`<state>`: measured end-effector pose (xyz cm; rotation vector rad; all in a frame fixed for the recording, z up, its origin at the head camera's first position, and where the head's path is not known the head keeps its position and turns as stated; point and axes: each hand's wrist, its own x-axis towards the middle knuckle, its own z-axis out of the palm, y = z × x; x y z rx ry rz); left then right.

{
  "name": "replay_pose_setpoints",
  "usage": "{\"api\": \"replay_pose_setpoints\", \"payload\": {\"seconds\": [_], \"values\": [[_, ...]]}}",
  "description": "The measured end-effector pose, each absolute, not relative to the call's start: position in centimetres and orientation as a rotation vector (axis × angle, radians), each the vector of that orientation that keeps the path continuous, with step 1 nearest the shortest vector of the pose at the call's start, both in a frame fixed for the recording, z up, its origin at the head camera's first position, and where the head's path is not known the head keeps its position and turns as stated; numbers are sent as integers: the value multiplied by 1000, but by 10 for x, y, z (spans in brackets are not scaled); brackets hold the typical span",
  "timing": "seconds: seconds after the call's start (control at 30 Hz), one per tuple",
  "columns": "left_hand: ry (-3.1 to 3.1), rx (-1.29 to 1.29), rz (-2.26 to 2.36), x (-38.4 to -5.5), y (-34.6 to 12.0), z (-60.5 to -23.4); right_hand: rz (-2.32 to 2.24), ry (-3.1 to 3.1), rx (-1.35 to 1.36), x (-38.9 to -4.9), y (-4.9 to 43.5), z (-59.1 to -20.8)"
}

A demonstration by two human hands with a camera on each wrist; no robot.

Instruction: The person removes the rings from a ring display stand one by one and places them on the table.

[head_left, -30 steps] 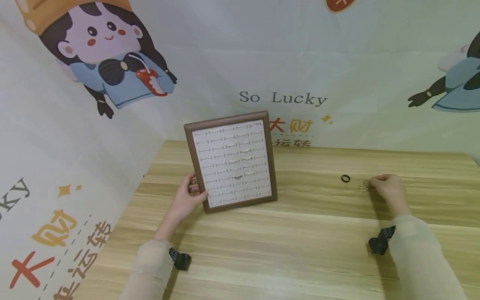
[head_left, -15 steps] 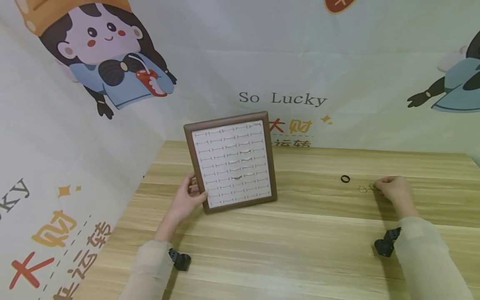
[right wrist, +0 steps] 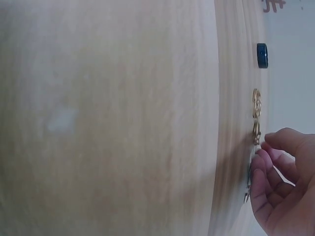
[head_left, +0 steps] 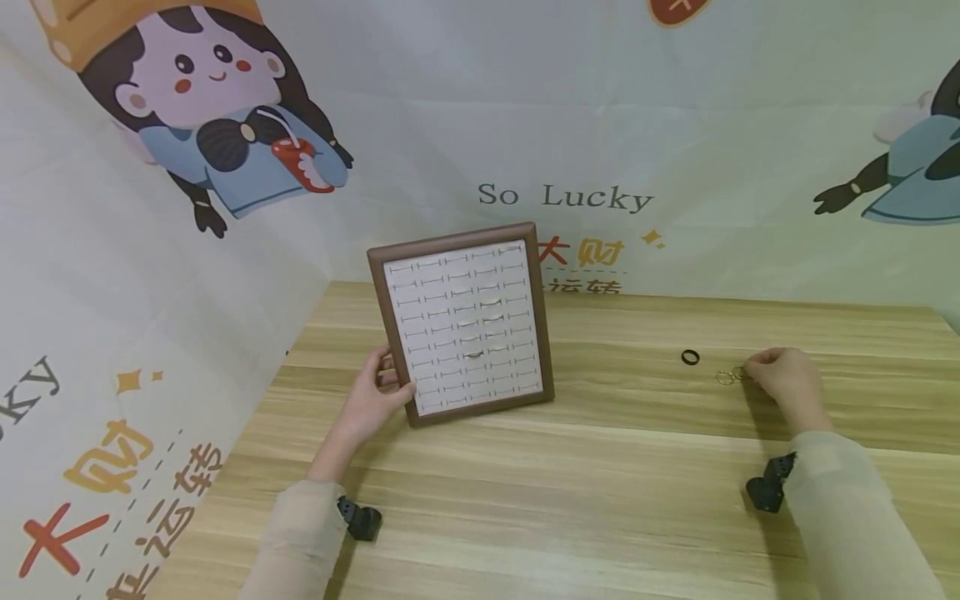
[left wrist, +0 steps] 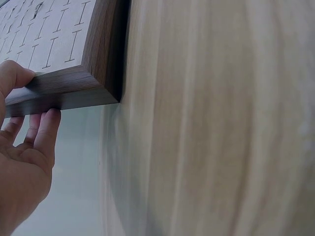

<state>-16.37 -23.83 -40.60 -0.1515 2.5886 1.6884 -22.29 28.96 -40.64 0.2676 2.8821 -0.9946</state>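
My left hand [head_left: 377,393] grips the left side of a ring display board [head_left: 538,397], with a brown wooden frame and white slotted face. In the left wrist view, the thumb lies on the front edge of the board [left wrist: 101,46] and the fingers reach behind. Several thin rings sit in its slots. My right hand [head_left: 789,385] is low over the table at the right, thumb and forefinger close together. Their tips are right at a gold ring [right wrist: 256,132]. A second gold ring [right wrist: 256,103] lies beside it, and a black ring [head_left: 690,357] farther left.
The wooden table [head_left: 585,500] runs back to a printed cloth backdrop [head_left: 720,142]. Another small ring-like thing [right wrist: 246,196] lies partly hidden by my right hand. Black wrist cameras sit on both sleeves.
My right hand drew back slightly to the right, then returned a little left toward the gold rings. My left hand and the display board have stayed still.
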Motion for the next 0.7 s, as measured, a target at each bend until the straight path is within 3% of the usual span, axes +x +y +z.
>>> {"api": "replay_pose_setpoints", "payload": {"seconds": [0.7], "values": [[2588, -154, 1684, -164, -238, -406, -1303, 3028, 34, -238, 210, -368]]}}
